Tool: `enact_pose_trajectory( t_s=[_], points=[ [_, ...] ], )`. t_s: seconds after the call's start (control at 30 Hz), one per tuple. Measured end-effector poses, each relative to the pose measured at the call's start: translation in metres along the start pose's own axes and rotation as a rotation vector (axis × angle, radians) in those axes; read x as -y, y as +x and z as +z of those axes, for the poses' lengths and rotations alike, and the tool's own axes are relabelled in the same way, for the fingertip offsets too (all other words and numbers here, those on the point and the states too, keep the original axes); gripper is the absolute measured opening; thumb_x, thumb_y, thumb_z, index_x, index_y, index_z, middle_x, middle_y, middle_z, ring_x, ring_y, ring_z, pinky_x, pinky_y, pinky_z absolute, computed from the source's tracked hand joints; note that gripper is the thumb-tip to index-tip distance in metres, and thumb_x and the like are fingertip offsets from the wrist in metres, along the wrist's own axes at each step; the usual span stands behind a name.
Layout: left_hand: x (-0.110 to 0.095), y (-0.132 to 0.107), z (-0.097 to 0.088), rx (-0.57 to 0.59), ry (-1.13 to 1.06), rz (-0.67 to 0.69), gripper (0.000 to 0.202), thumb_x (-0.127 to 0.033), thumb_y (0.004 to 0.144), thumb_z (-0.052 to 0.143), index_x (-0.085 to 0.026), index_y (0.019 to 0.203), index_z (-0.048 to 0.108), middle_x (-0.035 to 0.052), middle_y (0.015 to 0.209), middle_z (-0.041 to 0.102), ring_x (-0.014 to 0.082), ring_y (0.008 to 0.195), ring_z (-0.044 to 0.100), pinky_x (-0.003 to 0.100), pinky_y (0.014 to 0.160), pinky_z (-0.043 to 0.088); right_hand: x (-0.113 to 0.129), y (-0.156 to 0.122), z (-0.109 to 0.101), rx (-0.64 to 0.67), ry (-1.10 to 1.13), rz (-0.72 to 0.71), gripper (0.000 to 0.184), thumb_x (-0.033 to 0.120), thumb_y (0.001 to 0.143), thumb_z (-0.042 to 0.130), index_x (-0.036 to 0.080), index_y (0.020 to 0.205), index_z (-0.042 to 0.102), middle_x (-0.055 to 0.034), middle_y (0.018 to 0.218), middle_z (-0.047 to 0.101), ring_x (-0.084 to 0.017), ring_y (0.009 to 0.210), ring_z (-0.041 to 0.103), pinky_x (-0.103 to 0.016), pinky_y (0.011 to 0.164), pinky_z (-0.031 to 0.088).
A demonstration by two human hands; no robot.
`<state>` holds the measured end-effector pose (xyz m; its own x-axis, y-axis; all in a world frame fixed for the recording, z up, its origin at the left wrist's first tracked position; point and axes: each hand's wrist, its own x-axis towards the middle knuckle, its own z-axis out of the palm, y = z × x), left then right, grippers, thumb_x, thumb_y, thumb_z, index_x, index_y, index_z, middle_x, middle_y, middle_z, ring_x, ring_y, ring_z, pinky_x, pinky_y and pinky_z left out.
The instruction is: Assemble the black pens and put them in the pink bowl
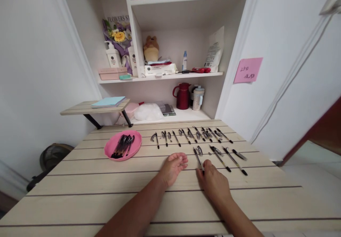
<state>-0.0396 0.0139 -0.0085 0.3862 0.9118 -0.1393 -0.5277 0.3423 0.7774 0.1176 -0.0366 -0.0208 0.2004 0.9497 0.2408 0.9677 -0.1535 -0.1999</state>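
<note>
My right hand [214, 183] is low over the slatted table, its fingers closed around the lower end of a black pen [197, 156] whose tip points away from me. Beside that pen lies a loose clear cap [199, 150]. To the left, my left hand [173, 167] rests with fingers apart and nothing in them. Right of my right hand are more uncapped pens [234, 160] with caps and small parts. Farther back, a row of several pens [176, 138] and loose caps stretches across the table. A pink bowl [108, 154] on the left holds several black pens [124, 145].
A small raised stand [80, 110] with light-blue paper [108, 102] stands at the back left. Behind the table are white shelves [186, 74] with a red jug [183, 97], a pale cup [198, 98] and bottles. A pink note [248, 70] is on the right wall.
</note>
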Motion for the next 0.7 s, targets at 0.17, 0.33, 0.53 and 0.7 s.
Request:
enact_pose_trajectory(
  t_s=[0.17, 0.33, 0.53, 0.7],
  points=[
    [0.004, -0.003, 0.002, 0.035, 0.136, 0.023, 0.028, -0.028, 0.065, 0.069, -0.013, 0.087, 0.062, 0.0110, 0.091, 0.063, 0.0175, 0.081, 0.059, 0.033, 0.078, 0.042, 0.002, -0.011, -0.004, -0.016, 0.067, -0.073, 0.013, 0.030, 0.087, 0.036, 0.019, 0.081, 0.041, -0.0053, 0.073, 0.062, -0.019, 0.060, 0.060, -0.027, 0.048, 0.025],
    [-0.025, 0.002, 0.004, -0.114, 0.727, 0.135, 0.036, -0.045, 0.079, 0.046, -0.012, 0.081, 0.060, 0.0053, 0.065, 0.060, 0.0104, 0.052, 0.053, 0.025, 0.057, 0.042, 0.021, -0.023, -0.005, 0.054, 0.122, -0.429, 0.018, 0.029, 0.088, 0.036, 0.021, 0.074, 0.045, -0.0029, 0.069, 0.063, -0.018, 0.060, 0.059, -0.027, 0.051, 0.026],
    [-0.142, 0.004, -0.051, -0.575, 1.240, 0.244, 0.021, -0.036, 0.074, 0.054, -0.015, 0.073, 0.060, 0.0087, 0.080, 0.064, 0.0203, 0.081, 0.057, 0.028, 0.069, 0.041, 0.027, -0.027, 0.002, 0.075, 0.109, -0.587, 0.019, 0.029, 0.087, 0.038, 0.022, 0.075, 0.050, -0.0025, 0.069, 0.065, -0.019, 0.059, 0.060, -0.027, 0.051, 0.028],
    [-0.188, -0.016, -0.109, -0.885, 1.476, 0.113, 0.014, -0.016, 0.059, 0.065, -0.012, 0.070, 0.059, 0.0229, 0.098, 0.061, 0.0360, 0.104, 0.049, 0.038, 0.080, 0.036, 0.025, -0.026, 0.004, 0.062, 0.133, -0.584, 0.020, 0.030, 0.086, 0.039, 0.023, 0.073, 0.051, -0.0028, 0.067, 0.065, -0.019, 0.058, 0.060, -0.027, 0.050, 0.029]
  ],
)
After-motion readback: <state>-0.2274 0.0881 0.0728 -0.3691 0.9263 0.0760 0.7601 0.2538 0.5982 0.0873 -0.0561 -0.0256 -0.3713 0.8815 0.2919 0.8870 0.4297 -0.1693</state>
